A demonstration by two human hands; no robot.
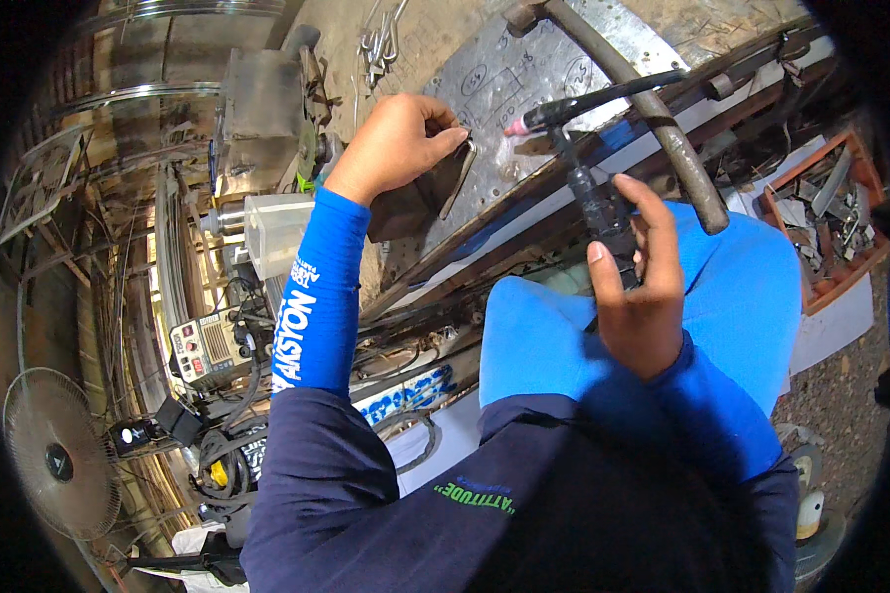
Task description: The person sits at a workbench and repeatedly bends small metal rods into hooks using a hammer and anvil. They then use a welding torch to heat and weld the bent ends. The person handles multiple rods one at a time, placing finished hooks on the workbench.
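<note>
My left hand [398, 146] reaches over the workbench with thumb and forefinger pinched on a thin bent metal rod [459, 182]. The rod's long leg slants down beside a dark metal block [405, 210]. In my right hand [645, 296] is a black TIG welding torch [591, 203], its handle between my thumb and curled fingers. The torch's pink cup [516, 127] points left toward the rod, apart from it. Beneath both lies a grey metal plate [534, 74] with pen marks. A rusty hammer-shaped steel bar [653, 109] lies across the plate and the bench edge, behind the torch.
Several bent metal hooks [378, 47] lie at the bench's far side. A clear plastic container [270, 235] and a welding machine [206, 348] stand at left, near a fan [59, 460]. An orange crate [852, 267] of metal scraps sits at right, beside my blue-clad knees [737, 277].
</note>
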